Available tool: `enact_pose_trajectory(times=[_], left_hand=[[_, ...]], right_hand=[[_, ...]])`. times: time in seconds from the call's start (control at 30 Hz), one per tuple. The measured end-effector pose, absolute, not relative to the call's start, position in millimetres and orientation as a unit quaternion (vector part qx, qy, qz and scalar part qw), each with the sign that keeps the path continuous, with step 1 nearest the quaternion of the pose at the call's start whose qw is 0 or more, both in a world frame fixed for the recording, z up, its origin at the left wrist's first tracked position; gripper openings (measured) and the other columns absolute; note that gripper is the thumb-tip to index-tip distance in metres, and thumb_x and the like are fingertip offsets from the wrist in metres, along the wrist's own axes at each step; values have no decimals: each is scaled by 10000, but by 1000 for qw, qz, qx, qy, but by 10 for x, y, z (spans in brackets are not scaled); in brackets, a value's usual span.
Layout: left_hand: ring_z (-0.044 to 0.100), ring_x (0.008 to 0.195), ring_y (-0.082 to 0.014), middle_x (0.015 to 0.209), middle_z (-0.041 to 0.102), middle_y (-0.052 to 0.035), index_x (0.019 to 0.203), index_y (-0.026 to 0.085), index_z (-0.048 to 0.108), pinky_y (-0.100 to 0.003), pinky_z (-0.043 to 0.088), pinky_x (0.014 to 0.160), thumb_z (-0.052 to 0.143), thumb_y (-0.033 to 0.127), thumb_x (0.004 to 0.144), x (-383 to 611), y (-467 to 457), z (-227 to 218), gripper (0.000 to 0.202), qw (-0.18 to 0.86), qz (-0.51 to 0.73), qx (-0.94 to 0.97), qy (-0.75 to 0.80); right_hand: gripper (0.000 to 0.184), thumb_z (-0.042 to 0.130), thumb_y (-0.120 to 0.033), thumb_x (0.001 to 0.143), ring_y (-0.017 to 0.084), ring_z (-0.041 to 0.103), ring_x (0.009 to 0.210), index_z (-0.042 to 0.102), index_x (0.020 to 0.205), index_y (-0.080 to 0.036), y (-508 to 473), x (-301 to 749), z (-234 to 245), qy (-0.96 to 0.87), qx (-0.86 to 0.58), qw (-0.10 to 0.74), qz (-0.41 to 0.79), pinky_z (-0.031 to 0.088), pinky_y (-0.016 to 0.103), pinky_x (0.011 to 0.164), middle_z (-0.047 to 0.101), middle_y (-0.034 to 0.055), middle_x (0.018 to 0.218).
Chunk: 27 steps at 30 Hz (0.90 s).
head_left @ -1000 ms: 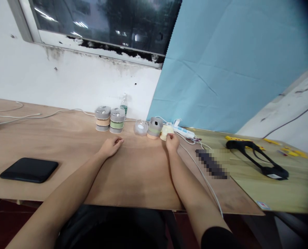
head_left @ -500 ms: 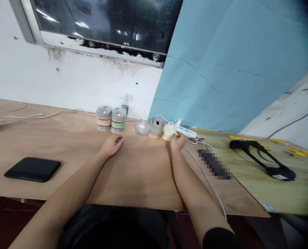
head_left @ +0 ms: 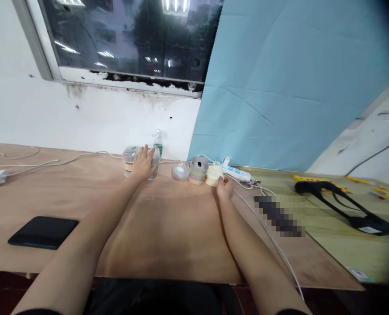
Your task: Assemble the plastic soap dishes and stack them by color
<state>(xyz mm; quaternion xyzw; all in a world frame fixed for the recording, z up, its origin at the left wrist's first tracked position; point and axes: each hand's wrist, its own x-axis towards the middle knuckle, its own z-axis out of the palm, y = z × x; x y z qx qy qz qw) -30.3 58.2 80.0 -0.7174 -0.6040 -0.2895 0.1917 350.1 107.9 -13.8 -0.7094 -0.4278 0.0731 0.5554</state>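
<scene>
I'm watching through the head camera, and the left grip point(head_left: 142, 166) is released, fingers spread over two layered tubs with clear lids, just left of the frame's middle; whether it touches them I cannot tell. The left-hand tub point(head_left: 130, 154) shows a peach band, while the right-hand tub point(head_left: 156, 161) is partly hidden by the fingers. The right grip point(head_left: 225, 189) is curled beside a cream stack of round pieces point(head_left: 213, 176), right of centre; I can't tell whether it is pinching the edge. Between them on the desk point(head_left: 168, 236) sit a clear dome point(head_left: 180, 171) and a grey, green and peach stack point(head_left: 198, 173). I'd judge all these to be light, stiff plastic, smooth enough to slip, with layers that could slide apart. I'd take each tub low round its side walls rather than by the lid, and the cream pieces by their rims.
</scene>
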Motion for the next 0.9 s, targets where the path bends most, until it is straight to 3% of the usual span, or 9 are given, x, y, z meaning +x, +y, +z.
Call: enact_pose_trajectory(times=[0.1, 0.23, 0.47, 0.67, 0.9], left_hand=[[160, 1404, -379, 1542, 188, -168, 1450, 202, 288, -565, 206, 1074, 607, 386, 779, -333, 732, 878, 766, 176, -233, -743, -602], [343, 1318, -374, 1441, 402, -166, 1371, 220, 418, -619, 165, 1062, 607, 330, 782, -404, 805, 879, 629, 160, -211, -756, -598], [348, 1319, -349, 1426, 431, -146, 1324, 226, 477, -550, 191, 1063, 557, 350, 834, -478, 507, 775, 512, 194, -269, -794, -510], [441, 1267, -273, 1322, 557, -88, 1178, 269, 590, -521, 185, 1093, 470, 356, 913, -482, 159, 523, 304, 165, -240, -864, -411], [527, 1201, -211, 1245, 618, -69, 1112, 278, 622, -499, 227, 1117, 442, 293, 935, -416, -174, 160, 253, 103, -207, -918, -321]], right_hand=[[514, 457, -505, 769, 333, 554, 1052, 567, 1106, -133, 1089, 3515, -156, -426, -701, 569, 62, 398, 483, 926, 608, 163, 1099], [503, 444, -508, 777, 340, 528, 1075, 556, 1095, -134, 1089, 3507, -142, -416, -691, 590, 39, 382, 488, 940, 594, 176, 1109], [418, 431, -406, 837, 295, 494, 1108, 529, 1127, -123, 959, 3425, 36, -457, -598, 648, -117, 347, 462, 982, 565, 174, 1126], [399, 449, -367, 860, 282, 451, 1158, 494, 1183, -136, 745, 3076, 157, -622, -475, 596, -181, 333, 483, 997, 530, 165, 1175], [380, 496, -354, 855, 289, 489, 1138, 522, 1198, -193, 504, 2505, 142, -788, -361, 488, -108, 377, 487, 992, 547, 138, 1175]])
